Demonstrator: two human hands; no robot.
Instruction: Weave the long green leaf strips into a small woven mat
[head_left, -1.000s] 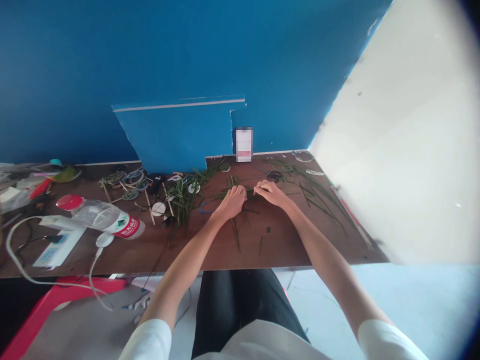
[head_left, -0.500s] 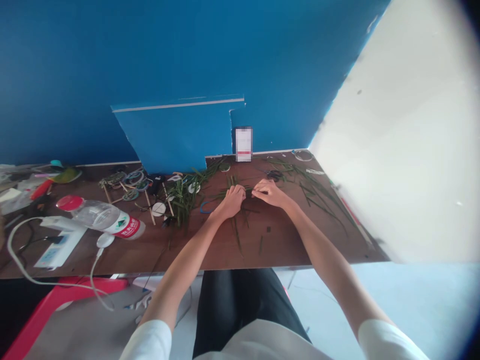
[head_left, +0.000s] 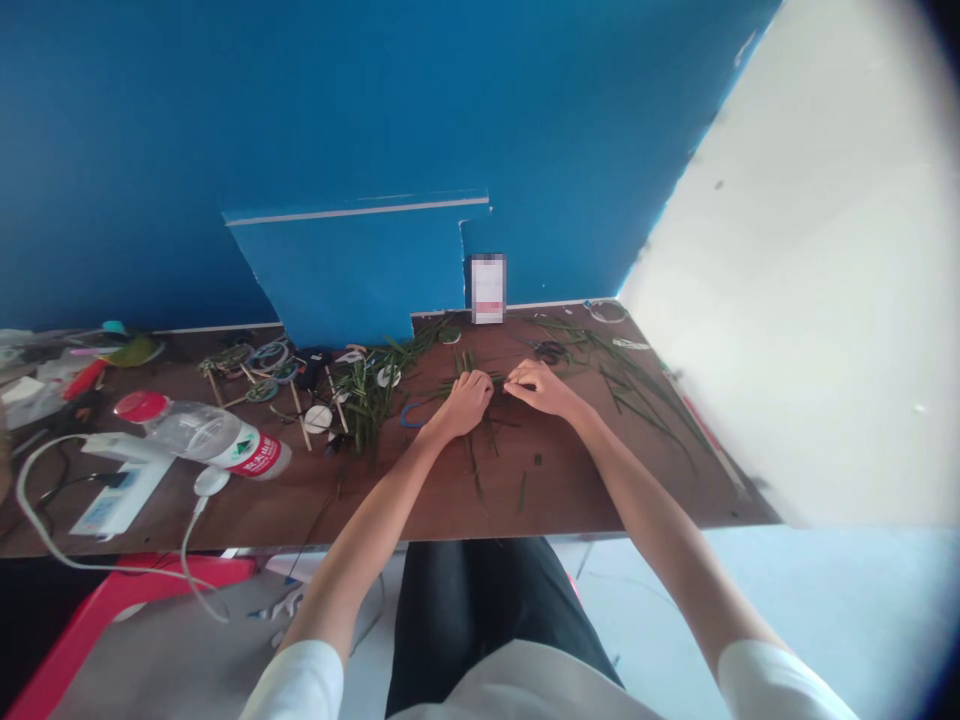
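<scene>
My left hand [head_left: 466, 402] and my right hand [head_left: 541, 388] rest close together on the brown table [head_left: 585, 480]. Both are curled, with fingers pinched on thin green leaf strips [head_left: 474, 372] that cross between them. More green strips trail toward me from under my left hand [head_left: 474, 470]. Another pile of green leaves [head_left: 367, 392] lies just left of my left hand.
A plastic water bottle [head_left: 202, 436] with a red cap lies on its side at the left, beside a white power strip [head_left: 120, 486] and cable. Woven rings and sticks [head_left: 262, 372] are scattered behind them. Long green strips [head_left: 637, 392] spread at the right. A blue board [head_left: 360, 270] leans on the wall.
Almost nothing has changed. Both hands stay in the same spot on the strips, with only slight finger shifts.
</scene>
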